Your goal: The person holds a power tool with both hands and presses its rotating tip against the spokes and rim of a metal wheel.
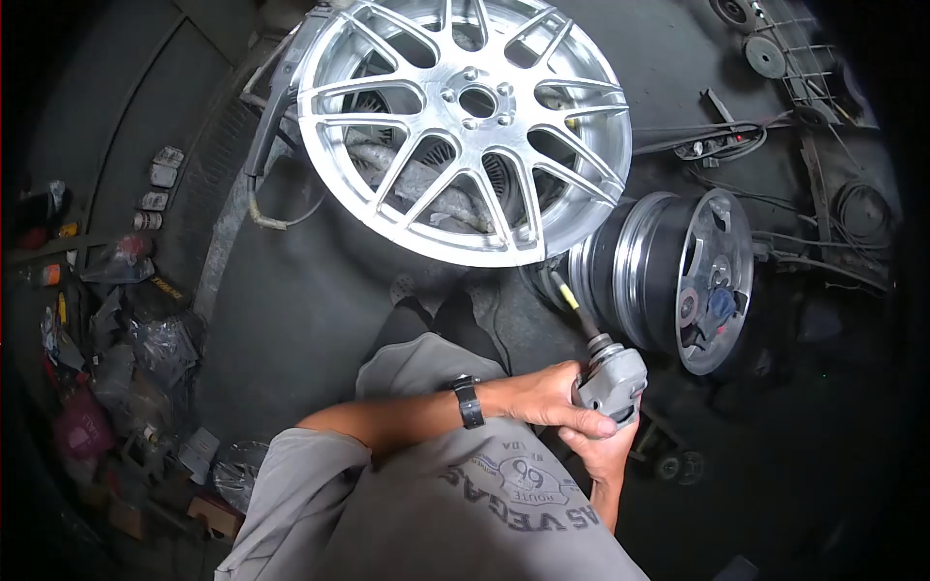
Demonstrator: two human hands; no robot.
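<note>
A grey die grinder (612, 385) is held in front of my shirt, its slim shaft angled up and left, with a yellow band near the tip. My left hand (547, 395), with a black watch on the wrist, wraps round the tool from the left, thumb across it. Below it my right hand (603, 453) is closed on the tool's lower end; most of its fingers are hidden. Beyond the shaft, a bright bare-metal wheel rim (475, 136) with split spokes faces up, its spokes showing several bolt holes round the hub. The shaft tip appears apart from it.
A second, darker wheel (717, 281) stands on its side at the right. Cables and a power strip (712, 145) lie behind it. Plastic bags (126, 363) and clutter fill the left side, with several small cans (155, 198) above. Discs (765, 58) hang on a rack at upper right.
</note>
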